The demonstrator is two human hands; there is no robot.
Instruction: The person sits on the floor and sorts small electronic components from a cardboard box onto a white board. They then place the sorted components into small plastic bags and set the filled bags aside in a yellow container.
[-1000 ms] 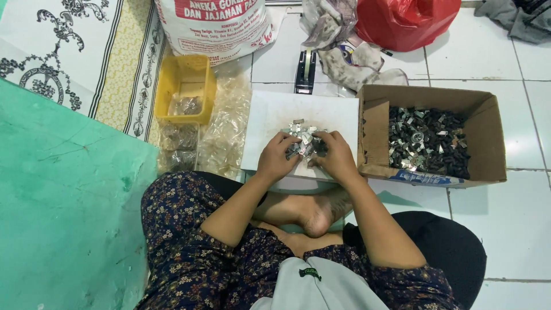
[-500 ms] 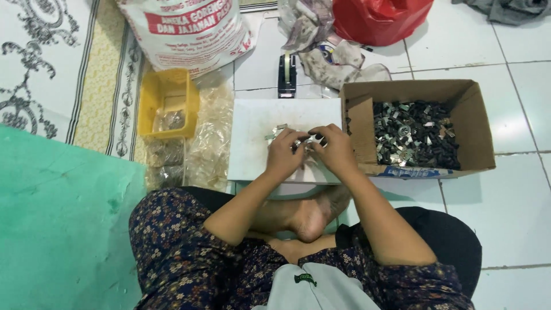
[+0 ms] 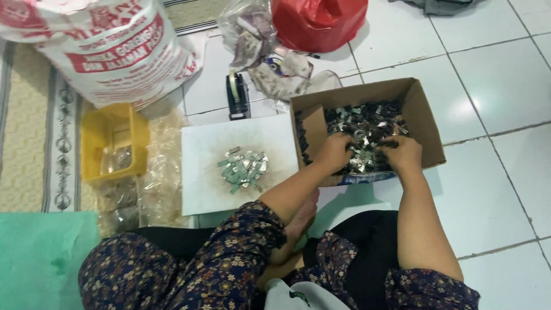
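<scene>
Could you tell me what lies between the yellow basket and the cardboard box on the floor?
In the head view, a white board carrying a small pile of metal clips, with clear plastic bags beside the yellow basket.

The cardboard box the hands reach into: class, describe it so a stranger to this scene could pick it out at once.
Start at the white board on the tiled floor; the cardboard box stands just to its right. Both hands, left hand and right hand, are inside it among small metal pieces. It is the only brown, open-topped box; the yellow tray is plastic.
</scene>
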